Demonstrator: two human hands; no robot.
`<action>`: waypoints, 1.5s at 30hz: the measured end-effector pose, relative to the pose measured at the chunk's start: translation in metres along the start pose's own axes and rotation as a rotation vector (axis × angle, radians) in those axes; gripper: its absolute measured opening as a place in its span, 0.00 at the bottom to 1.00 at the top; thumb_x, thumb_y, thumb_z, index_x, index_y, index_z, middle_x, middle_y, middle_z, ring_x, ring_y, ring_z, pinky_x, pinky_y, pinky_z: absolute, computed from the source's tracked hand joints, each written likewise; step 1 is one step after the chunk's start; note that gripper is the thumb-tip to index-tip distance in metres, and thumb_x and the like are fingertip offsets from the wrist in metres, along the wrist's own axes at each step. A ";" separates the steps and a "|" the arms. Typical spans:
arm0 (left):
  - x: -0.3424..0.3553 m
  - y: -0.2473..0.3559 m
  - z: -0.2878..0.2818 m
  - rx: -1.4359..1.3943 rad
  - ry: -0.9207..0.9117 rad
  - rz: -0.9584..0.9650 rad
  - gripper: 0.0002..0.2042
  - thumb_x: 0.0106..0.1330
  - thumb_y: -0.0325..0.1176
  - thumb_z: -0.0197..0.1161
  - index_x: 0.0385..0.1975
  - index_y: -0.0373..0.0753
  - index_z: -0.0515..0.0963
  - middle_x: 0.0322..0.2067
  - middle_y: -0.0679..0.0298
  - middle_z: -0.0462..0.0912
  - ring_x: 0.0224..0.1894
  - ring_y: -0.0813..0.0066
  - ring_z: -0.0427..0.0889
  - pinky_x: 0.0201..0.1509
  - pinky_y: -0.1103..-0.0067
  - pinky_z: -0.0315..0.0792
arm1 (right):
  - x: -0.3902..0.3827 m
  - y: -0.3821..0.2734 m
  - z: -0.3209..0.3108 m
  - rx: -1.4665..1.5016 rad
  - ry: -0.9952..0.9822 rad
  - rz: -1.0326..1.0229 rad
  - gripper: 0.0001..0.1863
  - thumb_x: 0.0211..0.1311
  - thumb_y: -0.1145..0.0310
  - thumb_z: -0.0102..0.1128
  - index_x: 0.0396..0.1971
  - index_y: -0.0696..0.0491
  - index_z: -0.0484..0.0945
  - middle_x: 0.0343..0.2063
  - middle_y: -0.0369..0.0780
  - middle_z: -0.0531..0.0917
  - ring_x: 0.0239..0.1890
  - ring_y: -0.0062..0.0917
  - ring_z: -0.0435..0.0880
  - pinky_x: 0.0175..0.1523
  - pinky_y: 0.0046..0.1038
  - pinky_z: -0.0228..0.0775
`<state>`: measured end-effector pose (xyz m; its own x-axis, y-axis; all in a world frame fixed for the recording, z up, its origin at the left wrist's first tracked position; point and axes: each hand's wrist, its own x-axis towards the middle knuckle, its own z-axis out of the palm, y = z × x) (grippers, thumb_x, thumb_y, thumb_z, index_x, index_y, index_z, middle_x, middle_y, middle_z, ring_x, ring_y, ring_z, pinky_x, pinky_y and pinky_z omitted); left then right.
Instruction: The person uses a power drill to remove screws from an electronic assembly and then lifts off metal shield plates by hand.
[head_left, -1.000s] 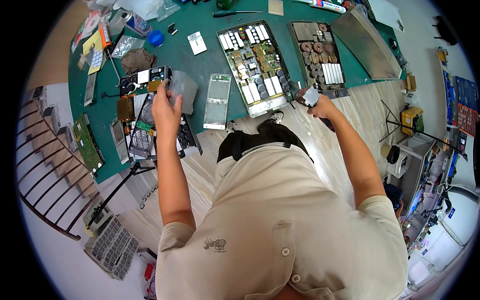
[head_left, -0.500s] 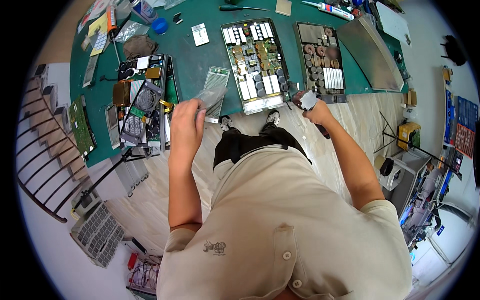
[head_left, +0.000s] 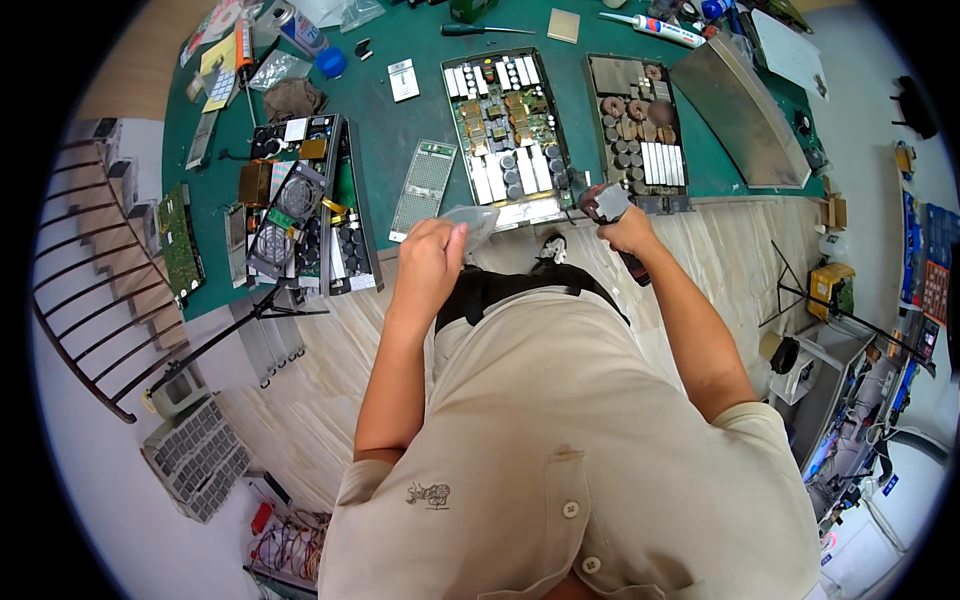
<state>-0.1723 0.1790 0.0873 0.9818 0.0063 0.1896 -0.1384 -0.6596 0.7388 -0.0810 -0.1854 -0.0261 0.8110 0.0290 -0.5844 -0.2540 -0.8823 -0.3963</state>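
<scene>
A small clear plastic bag point(head_left: 478, 222) is pinched in my left hand point(head_left: 430, 262), in front of the bench's near edge. My right hand point(head_left: 630, 232) is wrapped round the grip of a cordless drill point(head_left: 606, 204), its front end pointing left toward the near end of the middle open power module point(head_left: 512, 125). That module lies in a metal tray, with white blocks, dark capacitors and boards exposed. Just beyond my left hand lies a perforated metal plate point(head_left: 422, 190). A second open module point(head_left: 640, 130), with copper coils and capacitors, lies beyond the drill.
On the left of the green bench point(head_left: 400, 125) stands an opened unit with fans point(head_left: 298, 212); a green circuit board point(head_left: 180, 242) lies farther left. A curved metal cover point(head_left: 742, 115) is at right. Along the back are a screwdriver point(head_left: 485, 30), a sealant tube point(head_left: 655, 30) and a spray can point(head_left: 298, 28).
My left hand has moved right with the plastic bag, away from the fan unit and toward the middle module. The drill stays in my right hand, almost in place.
</scene>
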 end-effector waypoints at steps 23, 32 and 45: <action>-0.004 -0.009 0.024 0.025 0.073 -0.062 0.10 0.65 0.28 0.67 0.44 0.31 0.84 0.35 0.50 0.86 0.35 0.54 0.85 0.43 0.66 0.79 | -0.023 -0.010 -0.009 0.296 -0.041 0.064 0.24 0.46 0.72 0.75 0.46 0.60 0.81 0.29 0.42 0.87 0.21 0.27 0.86 0.28 0.32 0.80; -0.004 -0.011 0.037 -0.032 0.010 -0.127 0.13 0.63 0.27 0.68 0.46 0.32 0.81 0.37 0.48 0.85 0.43 0.45 0.82 0.50 0.60 0.75 | -0.069 -0.027 -0.042 0.580 -0.034 -0.033 0.22 0.48 0.76 0.72 0.47 0.59 0.81 0.30 0.39 0.86 0.22 0.23 0.84 0.28 0.28 0.77; 0.016 0.020 0.044 -0.039 -0.027 0.086 0.13 0.62 0.27 0.71 0.45 0.33 0.82 0.36 0.52 0.87 0.39 0.51 0.83 0.45 0.65 0.76 | -0.155 -0.100 -0.092 0.729 -0.315 -0.319 0.22 0.52 0.82 0.69 0.49 0.58 0.79 0.37 0.40 0.86 0.32 0.23 0.84 0.35 0.29 0.79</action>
<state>-0.1537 0.1327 0.0760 0.9692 -0.0693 0.2364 -0.2266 -0.6272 0.7452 -0.1321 -0.1448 0.1694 0.7443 0.4493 -0.4941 -0.4016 -0.2900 -0.8687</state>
